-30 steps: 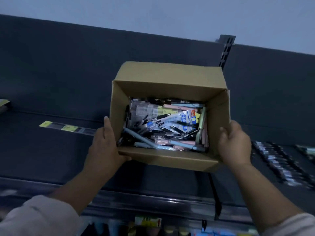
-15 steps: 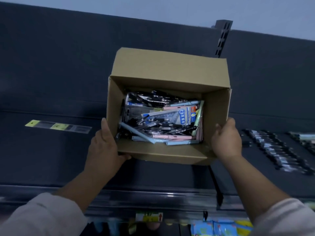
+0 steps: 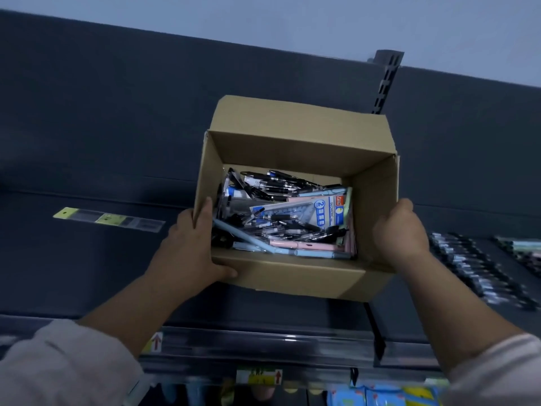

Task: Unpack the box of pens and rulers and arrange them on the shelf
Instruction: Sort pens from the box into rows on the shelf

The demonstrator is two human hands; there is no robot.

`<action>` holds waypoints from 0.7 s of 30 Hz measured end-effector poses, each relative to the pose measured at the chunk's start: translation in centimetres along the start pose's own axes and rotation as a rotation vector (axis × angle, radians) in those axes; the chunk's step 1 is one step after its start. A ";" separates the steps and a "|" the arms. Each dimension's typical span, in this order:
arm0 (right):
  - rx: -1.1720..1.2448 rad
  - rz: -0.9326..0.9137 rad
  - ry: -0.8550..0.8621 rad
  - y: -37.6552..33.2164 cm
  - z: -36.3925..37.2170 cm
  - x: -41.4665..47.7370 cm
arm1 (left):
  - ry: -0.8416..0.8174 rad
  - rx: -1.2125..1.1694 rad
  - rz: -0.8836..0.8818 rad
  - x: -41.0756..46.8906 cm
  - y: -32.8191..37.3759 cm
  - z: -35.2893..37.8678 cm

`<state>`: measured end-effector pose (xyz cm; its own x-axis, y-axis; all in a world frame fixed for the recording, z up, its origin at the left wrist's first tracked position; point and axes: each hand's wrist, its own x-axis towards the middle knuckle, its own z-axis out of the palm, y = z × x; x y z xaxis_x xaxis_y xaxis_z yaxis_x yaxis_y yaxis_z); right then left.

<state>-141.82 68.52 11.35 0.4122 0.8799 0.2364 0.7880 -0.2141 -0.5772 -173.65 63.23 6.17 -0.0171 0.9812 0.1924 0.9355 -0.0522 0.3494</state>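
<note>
An open cardboard box (image 3: pixel 295 276) sits at the middle of the dark shelf (image 3: pixel 87 265). Inside lies a jumble of black, blue and pink pens (image 3: pixel 281 232) and a packaged blue-and-white ruler set (image 3: pixel 319 212). My left hand (image 3: pixel 193 244) grips the box's near left corner, with the thumb under the front wall. Against the right wall my right hand (image 3: pixel 401 232) holds the box, fingers curled round its edge.
A flat yellow-tagged package (image 3: pixel 108 219) lies on the shelf to the left. Rows of pens (image 3: pixel 477 271) lie on the shelf at the right. A slotted upright (image 3: pixel 386 80) rises behind the box. Colourful goods (image 3: pixel 380 395) show below the shelf's front rail.
The box has shifted a little to the right and nearer the shelf's front, both hands keeping their hold. The view has tilted slightly.
</note>
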 end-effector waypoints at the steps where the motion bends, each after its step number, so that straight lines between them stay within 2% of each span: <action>1: -0.029 -0.037 0.043 -0.2 0.1 -0.3 | -0.007 0.008 -0.018 0.2 0.1 0.0; 3: -0.149 -0.255 0.200 -1.1 0.7 -1.5 | -0.007 0.002 -0.030 0.3 0.2 0.0; 5: -0.195 -0.514 0.253 -2.7 1.7 -2.9 | 0.003 0.000 -0.026 0.2 0.0 0.1; 6: -0.177 -0.626 0.180 -3.7 2.3 -3.4 | 0.008 -0.008 -0.026 0.1 -0.1 0.2; 8: -0.095 -0.751 -0.173 -5.7 4.1 -3.9 | 0.018 -0.038 -0.029 0.1 -0.2 0.3; 10: -0.186 -0.787 -0.500 -7.3 5.9 -4.1 | 0.022 -0.055 -0.028 0.0 -0.3 0.4; 11: -0.268 -0.785 -0.577 -7.7 6.8 -3.9 | 0.023 -0.057 -0.025 -0.1 -0.3 0.4; 18: -0.529 -0.728 -0.670 -9.6 10.2 -2.6 | 0.044 -0.078 -0.037 0.1 -0.1 0.7; 21: -0.485 -0.679 -0.705 -10.3 10.9 -2.5 | 0.056 -0.100 -0.040 0.0 0.0 0.6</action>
<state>-155.91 73.16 8.18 -0.4095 0.8900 -0.2007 0.9123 0.3997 -0.0890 -173.39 63.32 5.61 -0.0758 0.9711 0.2263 0.8941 -0.0343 0.4466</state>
